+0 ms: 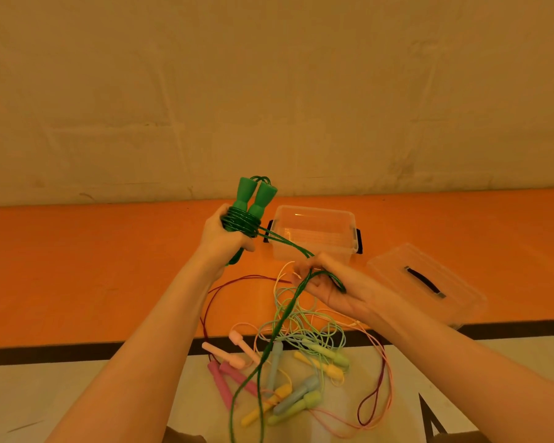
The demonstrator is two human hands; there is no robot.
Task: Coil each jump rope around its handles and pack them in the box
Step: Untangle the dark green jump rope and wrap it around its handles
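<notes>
Nearest me lay the loose pile of pastel ropes (304,372), slim smooth handles in pink, yellow, blue and pale green tangled with thin cords on the pale floor just short of the orange mat (77,266). Above them my left hand (224,238) gripped the two green handles (253,199) side by side, their long axis upright and tilted a little away from me, flared ends up, with several tight turns of the glossy green cord (240,223) already banded round their waists. From that band the cord ran down and right to my right hand (333,282), whose fingers pinched a bend of it, and the slack then dropped toward me past the pile. I judged the right hand the working one: the next turn would carry the cord back up and left around the handles. Beyond both hands the clear plastic box (314,231) stood open and seemingly empty, its lid (426,279) lying just to its right.
</notes>
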